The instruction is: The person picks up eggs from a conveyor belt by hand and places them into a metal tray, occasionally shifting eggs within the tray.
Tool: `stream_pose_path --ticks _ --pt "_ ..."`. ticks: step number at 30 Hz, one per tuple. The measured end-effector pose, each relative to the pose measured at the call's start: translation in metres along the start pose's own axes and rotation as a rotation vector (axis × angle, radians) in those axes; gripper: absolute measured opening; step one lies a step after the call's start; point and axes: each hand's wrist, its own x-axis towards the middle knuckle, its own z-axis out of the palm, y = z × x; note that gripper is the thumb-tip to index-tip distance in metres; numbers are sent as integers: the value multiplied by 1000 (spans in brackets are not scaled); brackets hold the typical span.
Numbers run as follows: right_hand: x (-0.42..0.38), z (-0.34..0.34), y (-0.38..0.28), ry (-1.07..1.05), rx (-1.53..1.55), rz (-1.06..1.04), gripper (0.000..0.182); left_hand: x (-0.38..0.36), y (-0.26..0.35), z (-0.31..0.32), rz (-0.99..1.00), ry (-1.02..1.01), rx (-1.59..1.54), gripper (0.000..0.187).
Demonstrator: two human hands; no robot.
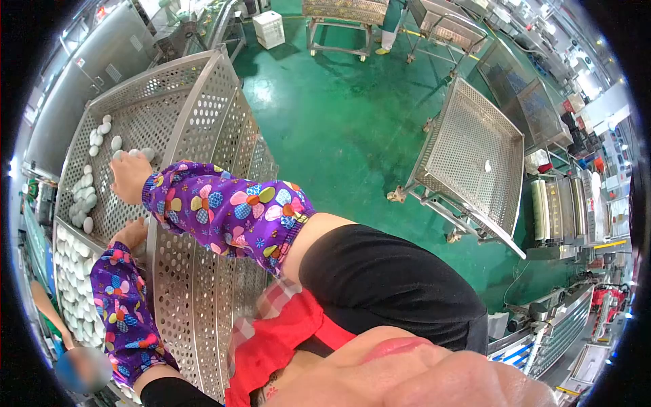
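Note:
White eggs [84,192] lie in loose groups in a perforated metal bin [178,146] at the left of the head view. My right hand [130,178] reaches over the near rim into the bin, back upward. Its fingers are bent down around eggs [134,153] toward the bin's far right. Lower in the view, my left hand [132,233] is just inside the rim, close to the bin floor, its fingers partly hidden. Purple flowered sleeve covers reach both wrists. Many more eggs [76,278] are packed to the left of the bin.
Green floor [332,142] spreads to the right. A wheeled perforated cart [468,152] stands there, and another cart [346,12] is farther off beside a person's legs [390,30]. A white crate [269,30] sits on the floor. At lower left is another person's arm [51,312].

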Motion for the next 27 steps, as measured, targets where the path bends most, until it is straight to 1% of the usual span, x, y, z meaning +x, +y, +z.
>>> stream_pose_path --ticks 1,3,6,9,11,16,21,27 --pt "0 -1 -1 0 0 1 37 -2 3 3 1 0 0 41" --pt "1 -5 0 -42 -46 -3 42 -3 7 11 -202 84 -265 41" --pt "3 2 1 -35 -57 8 42 -9 23 -26 -406 20 -545 40" --pt "6 5 1 -81 -37 55 45 -15 41 -65 -484 6 -648 40" --pt "8 4 4 -91 -24 70 45 -19 49 -84 -508 3 -683 40" --pt "10 14 6 -39 -36 32 42 -29 66 -119 -546 8 -742 40" --pt "8 13 9 -21 -29 12 40 -35 75 -145 -548 12 -765 40" --pt "5 6 6 -59 -52 17 40 -44 84 -181 -515 39 -821 39"
